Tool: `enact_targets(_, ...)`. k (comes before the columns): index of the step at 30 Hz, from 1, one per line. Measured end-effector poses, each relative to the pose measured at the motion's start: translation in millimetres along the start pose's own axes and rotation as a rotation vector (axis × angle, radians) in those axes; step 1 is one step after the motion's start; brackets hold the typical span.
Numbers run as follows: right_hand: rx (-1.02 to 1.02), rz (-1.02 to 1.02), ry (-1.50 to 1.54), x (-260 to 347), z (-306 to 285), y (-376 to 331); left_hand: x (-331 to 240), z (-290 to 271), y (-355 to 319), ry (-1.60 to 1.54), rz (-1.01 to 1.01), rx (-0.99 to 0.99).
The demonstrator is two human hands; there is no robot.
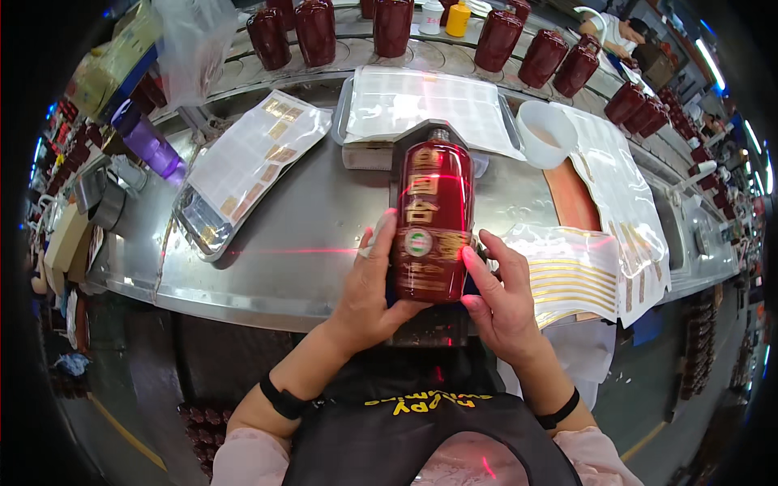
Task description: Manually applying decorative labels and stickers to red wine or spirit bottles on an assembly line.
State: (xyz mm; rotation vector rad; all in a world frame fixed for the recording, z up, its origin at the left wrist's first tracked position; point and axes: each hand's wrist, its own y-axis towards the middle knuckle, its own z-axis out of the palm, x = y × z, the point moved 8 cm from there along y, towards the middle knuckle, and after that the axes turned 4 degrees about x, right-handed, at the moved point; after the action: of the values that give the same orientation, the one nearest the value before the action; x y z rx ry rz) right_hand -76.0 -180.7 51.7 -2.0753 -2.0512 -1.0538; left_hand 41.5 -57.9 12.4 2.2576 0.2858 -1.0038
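Observation:
A dark red glossy bottle (432, 190) with gold lettering, a round green-and-white emblem and a bare neck lies tilted back on a dark holder (450, 130) in front of me. My left hand (366, 287) grips its lower left side, thumb along the base, with a pale covering on one finger. On the other side, my right hand (504, 296) has its fingers apart, with the index fingertip touching the bottle's lower right side near a gold band. The thumb sits close to the bottle's lower right edge. Red laser lines cross the bottle and my fingers.
Decal sheets lie on a left tray (198, 219), a middle stack (421, 101) and at right, where gold-striped sheets (571, 271) overlap the table edge. A white cup (545, 134) stands beside them. Red bottles (391, 28) line the curved conveyor behind. A purple bottle (150, 146) stands left. Another person (620, 36) is far right.

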Motion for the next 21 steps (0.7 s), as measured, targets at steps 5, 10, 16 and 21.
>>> enact_targets(5, -0.022, 0.008, 0.002, -3, -7, -3, -25, -1, 8, 0.319, 0.041, -0.058)
enact_targets(10, -0.040, 0.068, 0.040, -1, -8, 6, -22, 4, 6, 0.258, 0.112, -0.004)
enact_targets(16, -0.056, 0.073, -0.016, -25, -8, -10, -28, 5, 12, 0.326, 0.102, 0.060)
enact_targets(21, -0.269, 0.447, 0.795, -23, -20, 19, -24, 7, 10, 0.275, 0.121, 0.056)
